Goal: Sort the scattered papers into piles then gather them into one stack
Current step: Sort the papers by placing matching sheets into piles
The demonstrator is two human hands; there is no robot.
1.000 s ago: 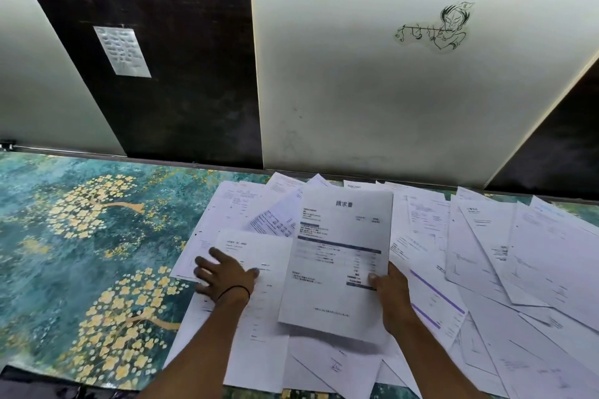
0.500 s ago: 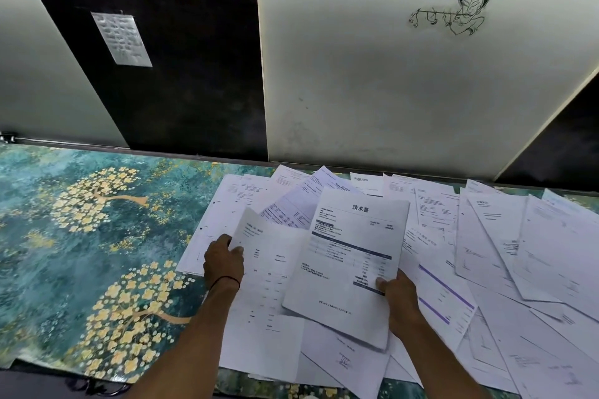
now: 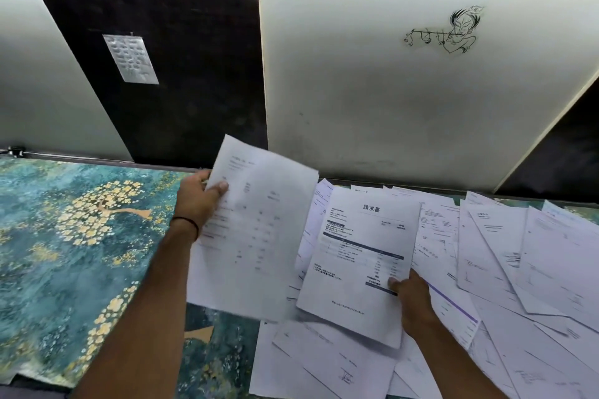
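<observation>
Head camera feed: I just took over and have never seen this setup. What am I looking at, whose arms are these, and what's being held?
No machine here: a person wears one wide-angle camera on the head, looking forward and down, so both bare arms are theirs. The left hand pinches a lifted sheet, held up in the air. The right hand grips a printed invoice by its lower right edge. Loose papers overlap across the right side of the teal, gold-flowered tablecloth. No separate piles show yet.

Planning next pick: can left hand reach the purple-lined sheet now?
Probably not: the left hand grips a raised sheet, and the right hand with its invoice lies between it and the purple-lined sheet.
</observation>
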